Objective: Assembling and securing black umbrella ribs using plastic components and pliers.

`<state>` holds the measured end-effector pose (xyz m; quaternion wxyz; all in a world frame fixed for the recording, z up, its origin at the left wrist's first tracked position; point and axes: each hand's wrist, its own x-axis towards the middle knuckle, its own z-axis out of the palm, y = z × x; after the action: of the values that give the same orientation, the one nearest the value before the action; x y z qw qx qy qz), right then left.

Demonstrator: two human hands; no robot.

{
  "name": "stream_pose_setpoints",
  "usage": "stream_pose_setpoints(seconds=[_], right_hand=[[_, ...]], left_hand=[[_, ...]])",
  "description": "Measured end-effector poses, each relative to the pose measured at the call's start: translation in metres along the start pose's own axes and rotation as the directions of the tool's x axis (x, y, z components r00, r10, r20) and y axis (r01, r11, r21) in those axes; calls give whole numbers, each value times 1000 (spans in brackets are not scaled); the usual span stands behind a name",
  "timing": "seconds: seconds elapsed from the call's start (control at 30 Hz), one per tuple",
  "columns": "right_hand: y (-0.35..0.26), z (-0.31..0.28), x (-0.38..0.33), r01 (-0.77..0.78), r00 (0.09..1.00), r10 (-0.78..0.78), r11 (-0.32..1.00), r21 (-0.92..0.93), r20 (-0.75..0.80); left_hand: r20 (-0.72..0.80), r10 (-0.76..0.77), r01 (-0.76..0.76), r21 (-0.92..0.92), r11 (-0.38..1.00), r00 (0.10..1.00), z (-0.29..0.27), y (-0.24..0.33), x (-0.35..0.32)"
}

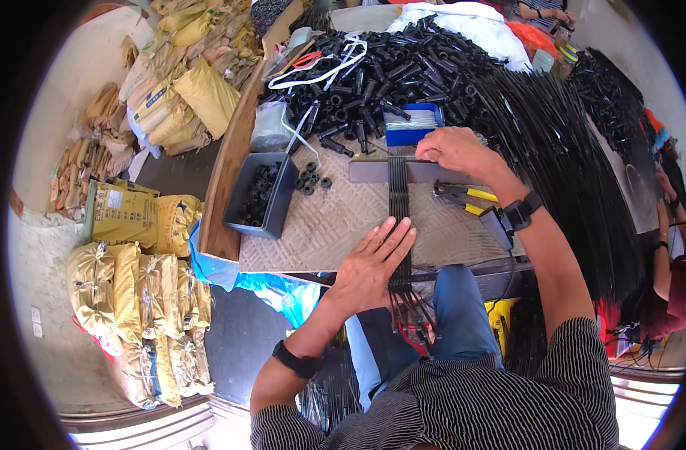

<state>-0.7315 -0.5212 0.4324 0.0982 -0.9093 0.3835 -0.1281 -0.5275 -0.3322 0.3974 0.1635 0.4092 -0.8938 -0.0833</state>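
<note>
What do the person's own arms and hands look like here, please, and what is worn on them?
Both hands, left hand and right hand, are bare, without gloves. Each wrist carries a black band: left wristband, right wristband. Dark, finely striped shirt sleeves end near the elbows.

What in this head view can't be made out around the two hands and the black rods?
- Rods: the stretch under the left hand is covered by the palm.
- Their far ends: hidden under the grey bar.
- Right hand: fingertips curl over the bar's edge; what they press is hidden.
- Grey bin: its small black parts are too dark to count.
- Pliers: partly hidden by the right wrist.
</note>
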Motion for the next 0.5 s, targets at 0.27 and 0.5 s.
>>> stream_pose_setpoints(seconds=[0.27, 0.5], right_hand=[[0, -1, 37, -73, 969, 59, 996, -49, -241], [13, -7, 82, -162, 980, 195, 895, -416, 36]], left_hand=[[-5, 11, -10, 28, 1000, 1000, -1, 0, -1], [-28, -3, 5, 83, 997, 1000, 3, 4, 0]])
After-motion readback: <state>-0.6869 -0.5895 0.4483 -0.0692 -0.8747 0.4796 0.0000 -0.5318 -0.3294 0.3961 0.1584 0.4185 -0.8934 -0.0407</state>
